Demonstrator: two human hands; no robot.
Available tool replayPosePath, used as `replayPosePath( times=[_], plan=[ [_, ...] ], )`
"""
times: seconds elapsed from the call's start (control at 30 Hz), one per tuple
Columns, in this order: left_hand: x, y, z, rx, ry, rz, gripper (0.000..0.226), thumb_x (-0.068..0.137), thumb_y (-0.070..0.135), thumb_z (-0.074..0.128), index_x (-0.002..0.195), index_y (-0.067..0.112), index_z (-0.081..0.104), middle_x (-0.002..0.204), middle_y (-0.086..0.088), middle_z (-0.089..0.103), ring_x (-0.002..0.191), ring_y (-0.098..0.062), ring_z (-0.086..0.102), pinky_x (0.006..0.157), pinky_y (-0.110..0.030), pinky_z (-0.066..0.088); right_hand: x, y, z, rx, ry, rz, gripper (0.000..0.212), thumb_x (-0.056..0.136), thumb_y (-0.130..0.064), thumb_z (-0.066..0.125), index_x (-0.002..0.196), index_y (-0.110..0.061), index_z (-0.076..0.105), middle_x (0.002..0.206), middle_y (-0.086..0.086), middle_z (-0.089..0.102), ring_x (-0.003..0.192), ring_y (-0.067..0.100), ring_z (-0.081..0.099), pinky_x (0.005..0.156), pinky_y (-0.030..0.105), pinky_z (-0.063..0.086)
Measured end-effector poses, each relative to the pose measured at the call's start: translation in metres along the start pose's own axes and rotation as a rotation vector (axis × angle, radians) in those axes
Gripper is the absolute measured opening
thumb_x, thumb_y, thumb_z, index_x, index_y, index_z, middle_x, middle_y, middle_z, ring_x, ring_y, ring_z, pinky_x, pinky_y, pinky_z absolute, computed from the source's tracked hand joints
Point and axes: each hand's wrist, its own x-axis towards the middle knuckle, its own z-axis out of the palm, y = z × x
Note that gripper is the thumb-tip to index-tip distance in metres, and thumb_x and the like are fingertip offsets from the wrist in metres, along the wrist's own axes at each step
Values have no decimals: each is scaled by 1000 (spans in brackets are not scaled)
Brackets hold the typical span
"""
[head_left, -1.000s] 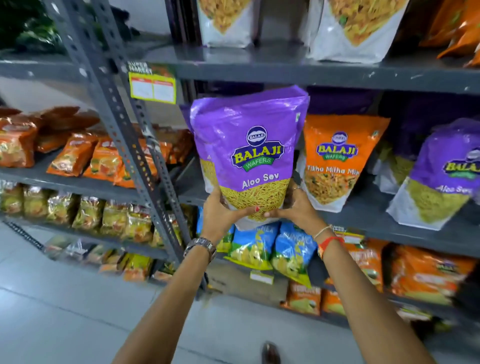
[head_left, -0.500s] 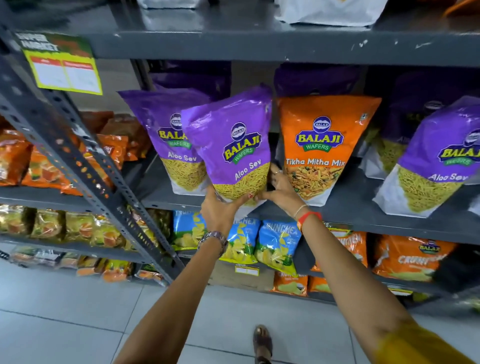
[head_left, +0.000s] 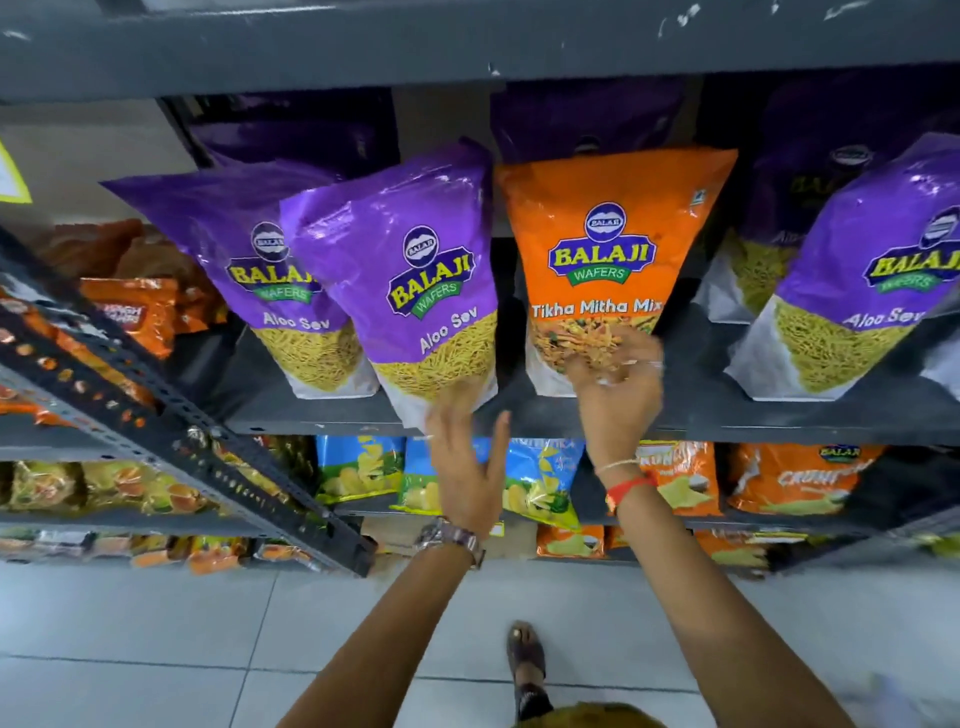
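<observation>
- Three purple Aloo Sev bags share a grey shelf (head_left: 691, 415) with one orange bag (head_left: 613, 260): two stand to its left, one to its right.
- Far left of the orange bag, a perforated post (head_left: 171, 415) slants across the view.
- The left bag (head_left: 228, 244) stands two places left of the orange bag, and its right side is covered by its neighbour.
- The tilted bag (head_left: 431, 291), the one being handled, is just left of the orange bag. It leans over the left bag, its top corner close to the orange bag's upper left edge and its base at the shelf's front lip.
- The left hand (head_left: 467, 467) is below and left of the orange bag, right under the tilted bag's base. Its fingers are spread and straight, the thumb held apart, and it grips nothing. Blur hides whether the fingertips touch the base. A watch (head_left: 452, 540) sits on the wrist.
- The right hand (head_left: 615, 384) is in front of the orange bag's lower part, fingers against its clear window. It is blurred, so I cannot tell whether it grips or only touches. A red band (head_left: 628, 488) circles the wrist.
- The right bag (head_left: 857, 312) leans well right of the orange bag.
- Blue bags (head_left: 540, 483) lie one shelf below the orange bag.
</observation>
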Motion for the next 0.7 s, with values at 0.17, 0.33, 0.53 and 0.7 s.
replayPosePath(
  times=[0.17, 0.33, 0.53, 0.7],
  plan=[
    [20, 14, 45, -338, -385, -259, 66, 88, 19, 57, 143, 18, 21, 149, 8, 25, 132, 13, 25, 108, -10, 29, 44, 29, -16, -147, -106, 89, 95, 54, -26, 89, 133, -8, 39, 123, 2, 38, 115, 16, 41, 91, 15, 33],
    [58, 1, 67, -413, -425, -522, 72, 87, 15, 57, 145, 18, 14, 152, 3, 22, 131, -1, 24, 106, -19, 27, 66, 43, -21, 15, -446, 167, 82, 61, 1, 85, 130, -6, 40, 110, -13, 56, 96, -21, 56, 80, 7, 47],
    [78, 7, 82, -384, -474, -511, 47, 87, 7, 55, 131, 4, 40, 130, -16, 54, 111, -20, 53, 90, -25, 47, 69, 46, -26, -5, -474, 225, 73, 61, -11, 87, 120, -22, 45, 111, -5, 62, 106, 6, 61, 93, 36, 54],
    [63, 17, 74, -318, -440, -446, 39, 86, 10, 58, 122, 4, 48, 116, -8, 59, 106, -22, 56, 85, -25, 46, 60, 39, -39, -62, -460, 218, 74, 57, -22, 90, 120, -16, 50, 113, 4, 65, 111, 22, 62, 97, 50, 52]
  ],
)
